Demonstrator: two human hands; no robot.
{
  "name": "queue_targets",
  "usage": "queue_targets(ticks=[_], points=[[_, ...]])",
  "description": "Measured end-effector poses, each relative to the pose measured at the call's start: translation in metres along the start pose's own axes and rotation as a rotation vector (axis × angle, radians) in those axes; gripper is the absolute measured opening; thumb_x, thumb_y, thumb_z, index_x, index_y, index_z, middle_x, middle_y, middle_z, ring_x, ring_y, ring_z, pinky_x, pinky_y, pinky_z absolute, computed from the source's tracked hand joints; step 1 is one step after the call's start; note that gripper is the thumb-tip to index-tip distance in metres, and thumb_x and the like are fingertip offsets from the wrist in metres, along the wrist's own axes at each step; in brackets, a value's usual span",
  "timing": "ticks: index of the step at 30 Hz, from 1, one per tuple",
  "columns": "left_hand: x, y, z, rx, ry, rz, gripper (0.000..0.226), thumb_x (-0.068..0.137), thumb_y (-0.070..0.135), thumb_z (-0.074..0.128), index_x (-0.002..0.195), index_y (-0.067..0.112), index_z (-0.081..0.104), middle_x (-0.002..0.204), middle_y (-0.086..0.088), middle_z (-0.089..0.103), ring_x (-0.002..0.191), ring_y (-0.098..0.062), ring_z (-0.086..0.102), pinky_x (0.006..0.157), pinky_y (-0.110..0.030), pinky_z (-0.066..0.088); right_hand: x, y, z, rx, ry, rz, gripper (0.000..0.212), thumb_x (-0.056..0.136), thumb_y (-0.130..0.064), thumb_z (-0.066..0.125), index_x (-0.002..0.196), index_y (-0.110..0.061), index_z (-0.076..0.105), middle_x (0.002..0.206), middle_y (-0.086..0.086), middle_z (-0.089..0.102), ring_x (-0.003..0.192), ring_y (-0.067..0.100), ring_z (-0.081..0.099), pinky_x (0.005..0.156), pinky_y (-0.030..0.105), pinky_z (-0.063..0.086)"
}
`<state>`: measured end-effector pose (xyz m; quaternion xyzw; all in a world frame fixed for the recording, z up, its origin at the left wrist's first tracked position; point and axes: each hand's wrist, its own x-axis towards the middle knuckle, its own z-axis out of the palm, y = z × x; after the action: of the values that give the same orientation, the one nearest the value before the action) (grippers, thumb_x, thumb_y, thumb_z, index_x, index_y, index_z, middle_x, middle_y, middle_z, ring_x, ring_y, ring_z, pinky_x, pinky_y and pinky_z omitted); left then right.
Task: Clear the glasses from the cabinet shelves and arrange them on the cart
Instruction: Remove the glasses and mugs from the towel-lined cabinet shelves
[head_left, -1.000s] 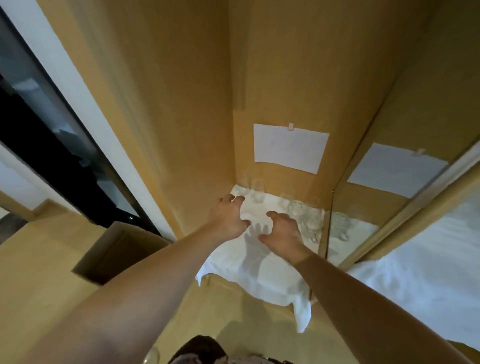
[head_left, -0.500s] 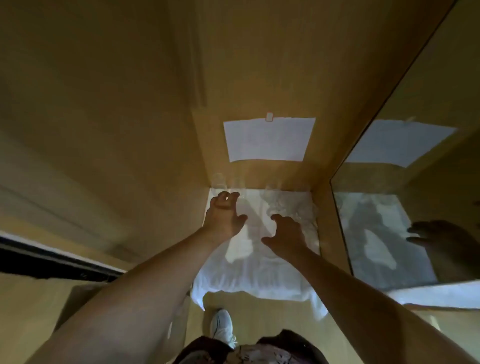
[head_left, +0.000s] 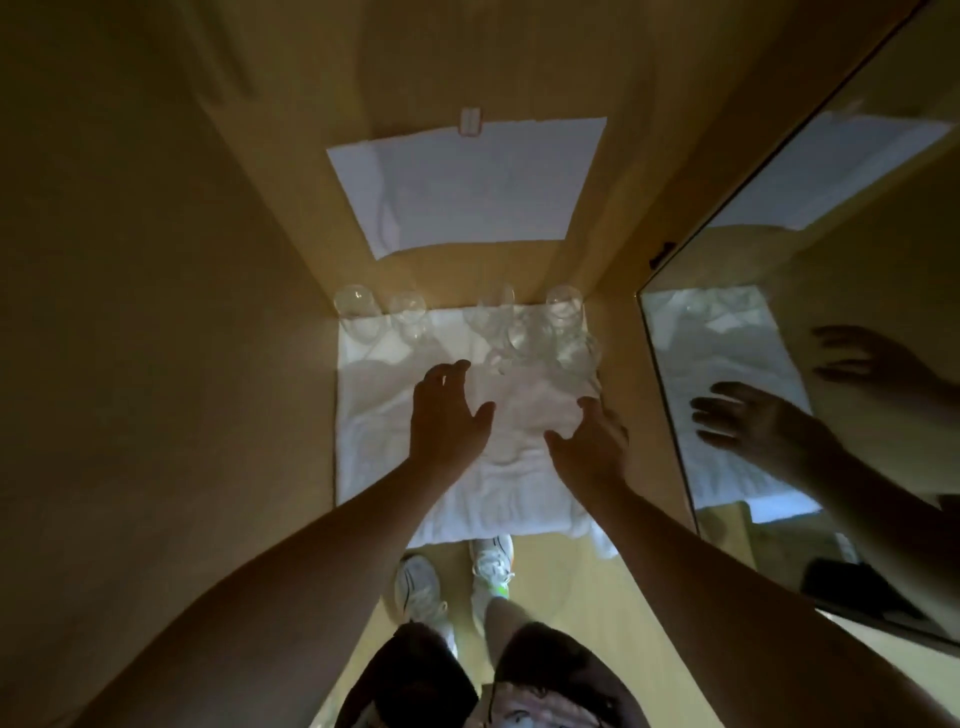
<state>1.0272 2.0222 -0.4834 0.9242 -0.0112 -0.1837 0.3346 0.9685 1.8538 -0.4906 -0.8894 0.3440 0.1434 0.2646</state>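
Observation:
Several clear stemmed glasses stand at the back of a cabinet shelf on a white cloth (head_left: 374, 467): two at the left (head_left: 358, 312) and a tighter cluster at the right (head_left: 545, 332). My left hand (head_left: 447, 415) hovers over the cloth, fingers loosely spread, a little short of the middle glasses. My right hand (head_left: 589, 447) is beside it, fingers spread, just in front of the right cluster. Neither hand holds anything. The cart is not in view.
A white paper sheet (head_left: 467, 187) is taped to the cabinet's back wall. Wooden side walls close in the shelf. A mirrored or glass panel (head_left: 805, 364) at the right reflects my hands. My white shoes (head_left: 415, 587) stand on the wooden floor below the shelf edge.
The view has tilted down and come closer into the cabinet. Both hands have reached further in over the cloth toward the glasses, and the glasses now show clearly.

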Motion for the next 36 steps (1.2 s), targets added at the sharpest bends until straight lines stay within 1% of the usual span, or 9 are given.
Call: queue_targets(ticks=[2, 9, 13, 17, 23, 26, 30, 34, 36], points=[[0.014, -0.005, 0.019, -0.004, -0.012, -0.018, 0.068, 0.094, 0.034, 0.067, 0.152, 0.016, 0.038, 0.154, -0.011, 0.039, 0.145, -0.029, 0.03, 0.116, -0.035, 0.026, 0.019, 0.006, 0.015, -0.015, 0.009, 0.024, 0.062, 0.087, -0.036, 0.071, 0.14, -0.018, 0.045, 0.135, 0.011, 0.055, 0.125, 0.029, 0.051, 0.104, 0.034, 0.039], [0.077, -0.022, 0.072, -0.053, 0.013, -0.092, 0.073, 0.091, 0.035, 0.071, 0.153, 0.019, 0.036, 0.155, -0.008, 0.039, 0.144, -0.027, 0.033, 0.113, -0.04, 0.033, 0.084, 0.018, 0.065, 0.077, 0.015, 0.15, 0.077, 0.09, -0.034, 0.072, 0.152, -0.01, 0.033, 0.146, 0.019, 0.047, 0.135, 0.035, 0.045, 0.107, 0.041, 0.04], [0.109, -0.028, 0.094, -0.044, 0.014, -0.082, 0.076, 0.09, 0.035, 0.072, 0.154, 0.017, 0.035, 0.156, -0.009, 0.038, 0.146, -0.027, 0.03, 0.114, -0.038, 0.031, 0.116, 0.018, 0.083, 0.066, 0.078, 0.156, 0.08, 0.091, -0.034, 0.071, 0.154, -0.009, 0.029, 0.153, 0.019, 0.04, 0.14, 0.036, 0.038, 0.111, 0.043, 0.037], [0.135, -0.031, 0.109, -0.046, 0.03, -0.073, 0.079, 0.088, 0.036, 0.075, 0.154, 0.017, 0.034, 0.156, -0.008, 0.038, 0.146, -0.025, 0.03, 0.115, -0.035, 0.029, 0.145, 0.016, 0.089, -0.018, 0.159, 0.144, 0.084, 0.09, -0.034, 0.072, 0.156, -0.012, 0.024, 0.16, 0.021, 0.026, 0.144, 0.04, 0.027, 0.113, 0.048, 0.034], [0.172, -0.03, 0.117, -0.126, 0.118, -0.034, 0.092, 0.081, 0.033, 0.081, 0.154, 0.014, 0.029, 0.151, -0.012, 0.038, 0.138, -0.028, 0.037, 0.103, -0.028, 0.029, 0.183, 0.022, 0.098, -0.159, 0.171, 0.066, 0.099, 0.087, -0.031, 0.076, 0.16, -0.018, 0.012, 0.165, 0.022, 0.009, 0.15, 0.04, 0.014, 0.118, 0.053, 0.029], [0.198, -0.027, 0.116, -0.085, 0.152, 0.027, 0.094, 0.079, 0.033, 0.083, 0.153, 0.006, 0.031, 0.149, -0.017, 0.041, 0.136, -0.032, 0.041, 0.104, -0.028, 0.033, 0.196, 0.029, 0.102, -0.143, 0.153, 0.081, 0.103, 0.085, -0.03, 0.078, 0.161, -0.021, 0.009, 0.166, 0.019, 0.005, 0.149, 0.041, 0.014, 0.114, 0.052, 0.031], [0.226, -0.021, 0.122, 0.012, 0.12, 0.051, 0.098, 0.08, 0.036, 0.083, 0.154, 0.005, 0.028, 0.153, -0.018, 0.037, 0.138, -0.035, 0.04, 0.11, -0.038, 0.038, 0.203, 0.036, 0.11, -0.104, 0.132, 0.087, 0.107, 0.083, -0.031, 0.08, 0.161, -0.023, 0.008, 0.166, 0.017, 0.007, 0.147, 0.041, 0.018, 0.111, 0.052, 0.035], [0.239, -0.023, 0.131, 0.034, 0.111, 0.046, 0.097, 0.08, 0.03, 0.084, 0.155, 0.008, 0.027, 0.153, -0.017, 0.037, 0.138, -0.036, 0.041, 0.107, -0.039, 0.041, 0.207, 0.04, 0.114, -0.094, 0.173, 0.074, 0.106, 0.083, -0.036, 0.081, 0.161, -0.024, 0.011, 0.164, 0.02, 0.01, 0.146, 0.044, 0.021, 0.11, 0.054, 0.036], [0.245, -0.026, 0.132, 0.048, 0.131, 0.059, 0.096, 0.078, 0.03, 0.085, 0.154, 0.01, 0.03, 0.15, -0.017, 0.04, 0.133, -0.036, 0.045, 0.103, -0.04, 0.044, 0.211, 0.041, 0.114, -0.086, 0.17, 0.091, 0.11, 0.083, -0.041, 0.08, 0.162, -0.024, 0.006, 0.164, 0.022, 0.006, 0.148, 0.046, 0.016, 0.112, 0.055, 0.034]])
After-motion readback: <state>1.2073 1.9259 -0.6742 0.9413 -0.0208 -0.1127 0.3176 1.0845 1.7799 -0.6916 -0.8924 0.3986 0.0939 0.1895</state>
